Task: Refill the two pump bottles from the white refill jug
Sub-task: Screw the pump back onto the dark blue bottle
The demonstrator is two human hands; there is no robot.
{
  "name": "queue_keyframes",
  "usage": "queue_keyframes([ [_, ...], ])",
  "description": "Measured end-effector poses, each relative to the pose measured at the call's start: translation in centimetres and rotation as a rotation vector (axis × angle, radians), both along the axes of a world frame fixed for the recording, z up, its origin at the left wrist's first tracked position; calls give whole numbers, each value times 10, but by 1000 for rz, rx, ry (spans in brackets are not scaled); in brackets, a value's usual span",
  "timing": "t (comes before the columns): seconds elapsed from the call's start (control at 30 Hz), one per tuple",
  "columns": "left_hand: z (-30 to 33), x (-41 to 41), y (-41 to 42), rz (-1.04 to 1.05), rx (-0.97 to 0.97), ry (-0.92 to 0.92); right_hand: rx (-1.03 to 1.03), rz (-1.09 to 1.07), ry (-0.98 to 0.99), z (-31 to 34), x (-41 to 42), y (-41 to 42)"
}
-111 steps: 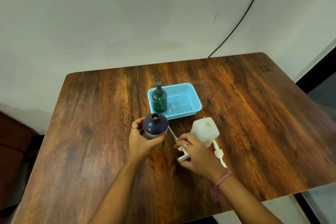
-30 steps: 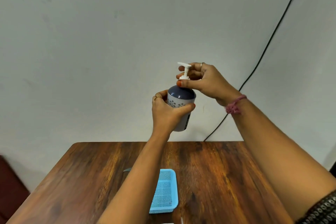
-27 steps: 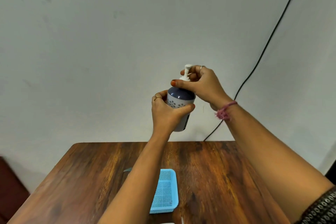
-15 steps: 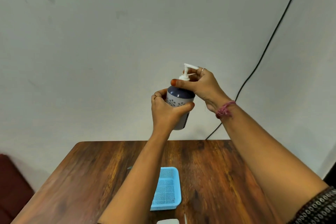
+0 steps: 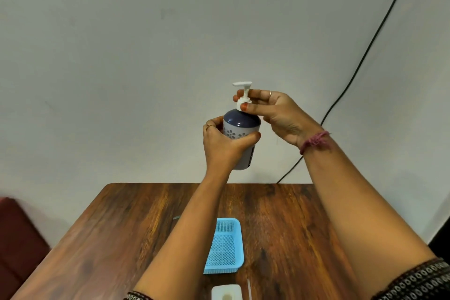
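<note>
Two hands hold a grey, dark-topped plastic pump bottle point(image 5: 239, 137) upright in the air, well above the brown wooden counter point(image 5: 121, 226). The left hand point(image 5: 225, 145) wraps around its body; the right hand point(image 5: 272, 114) pinches the white pump collar point(image 5: 243, 102). Below, a light-blue mesh plastic basket point(image 5: 225, 246) sits on the counter, with the white plastic refill jug point(image 5: 226, 293) just beside it at the near edge.

A plain room, likely a home: wooden table point(image 5: 287, 221), bare wall point(image 5: 146, 56), loose cable point(image 5: 365, 51).

Glossy plastic bottle point(image 5: 239, 129) – smooth wood-grain table point(image 5: 280, 214), perforated plastic basket point(image 5: 225, 247).
</note>
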State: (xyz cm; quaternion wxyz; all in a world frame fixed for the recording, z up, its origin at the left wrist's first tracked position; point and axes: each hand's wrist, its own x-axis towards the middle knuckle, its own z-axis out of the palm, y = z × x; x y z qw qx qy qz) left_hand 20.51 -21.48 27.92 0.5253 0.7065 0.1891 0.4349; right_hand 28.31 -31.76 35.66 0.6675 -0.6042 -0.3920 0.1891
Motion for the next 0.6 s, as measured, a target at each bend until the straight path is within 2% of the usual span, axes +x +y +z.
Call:
queue_keyframes([
  [0.13, -3, 2, 0, 12, 2, 3, 39, -195, -38, -8, -1, 11],
  [0.3, -5, 2, 0, 2, -7, -1, -19, 23, 0, -9, 4, 2],
  [0.37, -6, 3, 0, -4, -12, 6, -16, 33, -31, -12, 5, 3],
  [0.47, -8, 4, 0, 7, -34, -9, 16, -86, -49, -17, 1, 10],
  [0.6, -8, 4, -1, 36, -39, -38, 109, -228, 20, -22, -11, 19],
])
